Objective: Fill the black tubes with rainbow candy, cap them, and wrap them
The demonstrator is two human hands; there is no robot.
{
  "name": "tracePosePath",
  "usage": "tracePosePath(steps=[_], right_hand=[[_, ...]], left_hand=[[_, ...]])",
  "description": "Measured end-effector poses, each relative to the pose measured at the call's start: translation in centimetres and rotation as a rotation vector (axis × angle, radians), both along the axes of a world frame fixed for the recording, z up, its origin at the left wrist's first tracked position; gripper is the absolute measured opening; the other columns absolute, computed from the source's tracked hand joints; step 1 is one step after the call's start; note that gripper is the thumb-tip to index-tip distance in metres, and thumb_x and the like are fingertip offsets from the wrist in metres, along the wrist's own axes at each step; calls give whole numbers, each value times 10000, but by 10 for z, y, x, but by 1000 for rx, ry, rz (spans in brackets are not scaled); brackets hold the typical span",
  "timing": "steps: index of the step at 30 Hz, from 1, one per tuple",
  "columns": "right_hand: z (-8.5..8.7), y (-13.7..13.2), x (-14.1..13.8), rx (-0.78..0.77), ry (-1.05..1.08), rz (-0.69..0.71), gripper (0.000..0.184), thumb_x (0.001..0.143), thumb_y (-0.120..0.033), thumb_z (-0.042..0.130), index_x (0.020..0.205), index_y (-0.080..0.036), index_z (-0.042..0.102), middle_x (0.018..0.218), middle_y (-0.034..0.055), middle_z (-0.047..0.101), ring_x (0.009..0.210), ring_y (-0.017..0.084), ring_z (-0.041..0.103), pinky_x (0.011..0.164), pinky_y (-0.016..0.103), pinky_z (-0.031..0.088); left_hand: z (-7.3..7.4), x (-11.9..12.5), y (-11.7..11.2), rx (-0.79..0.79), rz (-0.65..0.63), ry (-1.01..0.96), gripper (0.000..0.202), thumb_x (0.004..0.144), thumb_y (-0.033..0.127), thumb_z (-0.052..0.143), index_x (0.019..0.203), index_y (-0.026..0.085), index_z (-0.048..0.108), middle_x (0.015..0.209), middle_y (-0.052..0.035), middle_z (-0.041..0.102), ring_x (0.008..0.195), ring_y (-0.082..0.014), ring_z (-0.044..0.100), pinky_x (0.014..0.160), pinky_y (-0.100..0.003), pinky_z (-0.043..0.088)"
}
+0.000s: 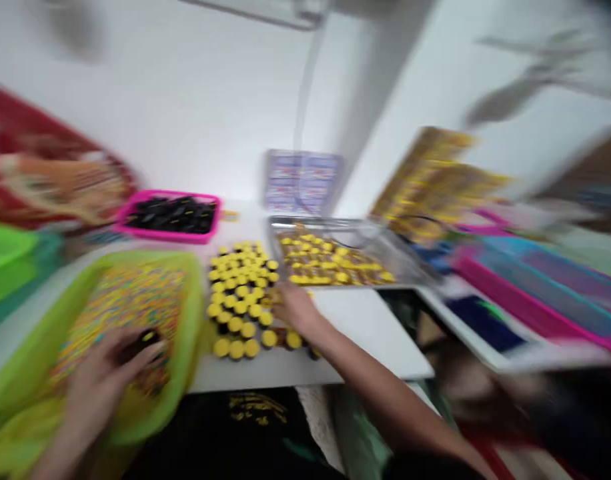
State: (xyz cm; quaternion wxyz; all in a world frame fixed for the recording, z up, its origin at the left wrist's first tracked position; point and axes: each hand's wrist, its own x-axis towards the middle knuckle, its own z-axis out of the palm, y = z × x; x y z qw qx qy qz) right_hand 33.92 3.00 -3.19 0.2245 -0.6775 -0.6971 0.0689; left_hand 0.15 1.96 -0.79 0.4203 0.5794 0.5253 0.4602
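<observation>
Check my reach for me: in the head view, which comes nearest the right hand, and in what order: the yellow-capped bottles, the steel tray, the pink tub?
1. Yellow-capped bottles: at the fingers of the right hand, spreading to its left.
2. Steel tray: just ahead of the hand, reaching off to the right.
3. Pink tub: farthest, back and to the left, beyond the bottles.

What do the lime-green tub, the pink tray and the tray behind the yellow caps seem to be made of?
The lime-green tub looks like glossy translucent plastic; light glows through its wall. The pink tray looks like opaque moulded plastic with a smooth rim. The rear tray looks like shiny metal from its bright rim, though blur hides which metal.
</observation>
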Motion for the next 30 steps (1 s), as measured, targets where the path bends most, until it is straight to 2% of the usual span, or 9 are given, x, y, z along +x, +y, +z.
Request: tracePosePath(steps=[1,3,5,9,12,15,18,25,30], right_hand=[[0,1,-3,25,-1,11,104,723,-127,623,820,-165,633,847,103,671,716,214,632,622,302,462],[2,5,-15,155,-42,-83,121,771,-239,614,883,-200,636,877,90,648,706,219,619,600,315,454],[10,5,-39,265,45,-31,169,797,-337,606,920,-225,634,893,70,630,655,202,597,567,319,445],[32,-3,-113,316,458,295,137,844,-362,611,927,-254,625,784,16,583,587,157,562,536,298,459],[39,2,-163,285,518,557,96,827,-276,632,921,-260,639,784,19,606,674,171,589,597,306,483],[38,13,-188,240,500,692,85,824,-234,636,901,-250,667,803,27,632,754,186,610,671,325,492],[35,21,-199,161,599,758,75,835,-264,666,905,-261,692,812,17,645,771,181,617,683,321,493],[32,25,-218,56,808,714,41,801,-290,707,835,-271,719,789,10,655,746,177,607,632,306,474],[27,25,-227,-186,1166,557,202,715,-383,768,841,-252,680,799,2,647,734,174,600,622,294,470]], left_hand=[[-1,-2,-4,-15,13,-13,406,612,418,866,878,164,694,845,-55,703,785,-214,652,701,-327,534],[-4,-1,-2,24,39,-81,377,598,400,867,825,171,671,774,-27,681,719,-177,625,675,-295,505],[-6,1,4,55,28,-150,360,613,383,853,826,175,650,738,-12,658,691,-157,605,655,-279,482],[-11,4,4,95,22,-212,350,616,347,853,826,183,625,735,-3,635,683,-140,577,655,-270,458],[-13,2,-1,124,32,-233,326,637,351,831,814,183,615,720,3,614,679,-137,556,654,-268,440],[-13,-4,-4,141,77,-206,263,670,322,787,779,180,594,688,15,576,648,-127,524,623,-255,411],[-13,-12,-5,171,128,-148,209,697,270,745,749,185,561,662,29,529,616,-113,479,580,-239,371],[-16,-19,-10,270,229,-124,216,756,259,713,890,202,553,783,3,571,688,-131,533,620,-250,413],[-11,-18,-15,330,244,-121,211,790,319,719,889,198,576,731,4,572,633,-121,522,586,-247,420]])
